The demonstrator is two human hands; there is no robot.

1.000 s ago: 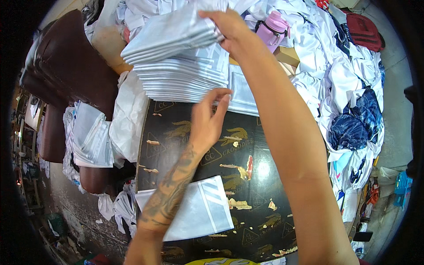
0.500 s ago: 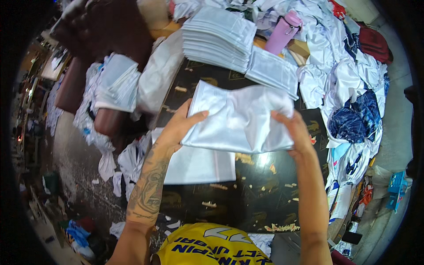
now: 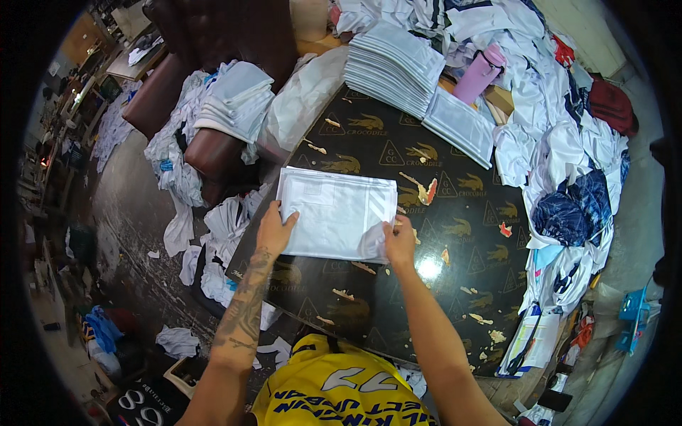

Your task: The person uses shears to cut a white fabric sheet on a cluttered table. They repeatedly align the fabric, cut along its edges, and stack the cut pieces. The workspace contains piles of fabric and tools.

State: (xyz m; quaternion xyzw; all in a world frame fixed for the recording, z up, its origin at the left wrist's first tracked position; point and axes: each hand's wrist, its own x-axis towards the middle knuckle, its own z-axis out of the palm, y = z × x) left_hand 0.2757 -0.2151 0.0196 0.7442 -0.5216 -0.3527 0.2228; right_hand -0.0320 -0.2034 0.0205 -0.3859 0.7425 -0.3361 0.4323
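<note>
A folded white cloth (image 3: 334,220) with a square pocket-like outline lies flat on the dark board tabletop (image 3: 455,284). My left hand (image 3: 275,231) grips its left edge, thumb on top. At its lower right corner my right hand (image 3: 399,241) pinches the edge, where the fabric is slightly rumpled. The fingers beneath the cloth are partly hidden. Beyond it, at the far edge of the board, stands a tall stack of folded white cloths (image 3: 391,67). Beside that stack is a lower pile of the same folded cloths (image 3: 460,128).
A pink bottle (image 3: 477,77) stands behind the lower pile. Loose white garments (image 3: 526,92) heap along the right, with dark blue cloth (image 3: 568,213) among them. At left, a brown armchair (image 3: 220,42) carries more folded cloths (image 3: 238,99). Torn patches mark the board.
The cloth has come down from between my raised hands onto the board, over where another white cloth lay. It now looks flatter and neater. The view has shifted.
</note>
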